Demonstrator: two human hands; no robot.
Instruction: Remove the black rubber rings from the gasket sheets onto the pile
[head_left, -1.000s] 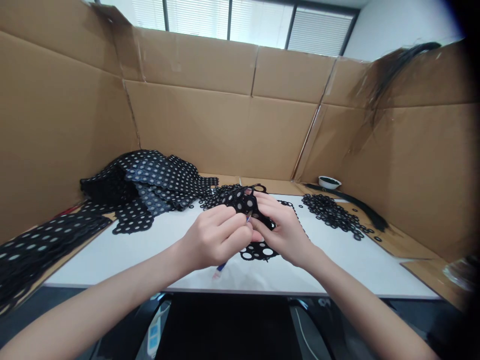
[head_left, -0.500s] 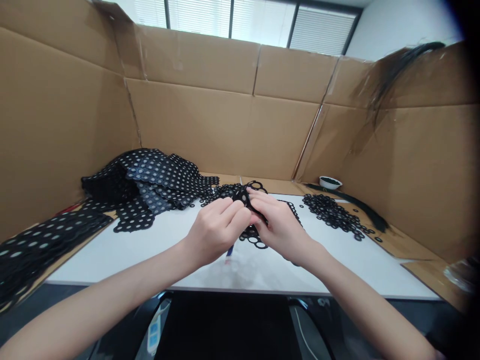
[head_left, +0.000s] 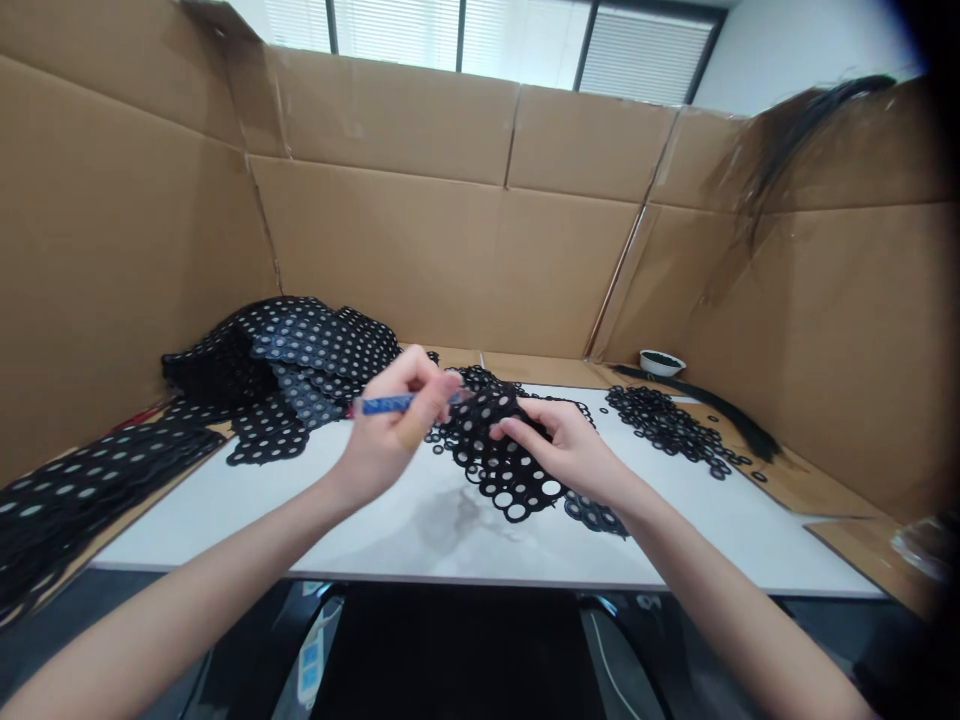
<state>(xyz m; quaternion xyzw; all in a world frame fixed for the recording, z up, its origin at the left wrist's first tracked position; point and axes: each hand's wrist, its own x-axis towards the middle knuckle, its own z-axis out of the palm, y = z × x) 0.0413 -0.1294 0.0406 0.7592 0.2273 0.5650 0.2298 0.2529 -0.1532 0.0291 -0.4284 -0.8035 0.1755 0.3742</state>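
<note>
My left hand (head_left: 386, 435) is closed around a slim tool with a blue handle (head_left: 388, 404), lying nearly level across the fingers. Its tip end is blurred and points right, at the edge of a black openwork fabric of joined rings (head_left: 495, 450). Pinched between thumb and fingers of my right hand (head_left: 566, 440), this fabric hangs down above the white board, its lower edge showing open round holes. More black ring pieces (head_left: 596, 512) lie under and behind it, partly hidden.
A large heap of black dotted fabric (head_left: 322, 345) rests at the back left, with a flatter stack (head_left: 97, 480) nearer me. Loose black rings (head_left: 667, 425), a small white bowl (head_left: 661, 362) and a dark strand bundle (head_left: 720, 405) are on the right. Cardboard walls (head_left: 390, 240) surround the white board (head_left: 360, 540).
My left hand has moved left, apart from the right, and the blue tool has swung from hanging down to nearly level. More of the fabric now hangs in view below my right hand.
</note>
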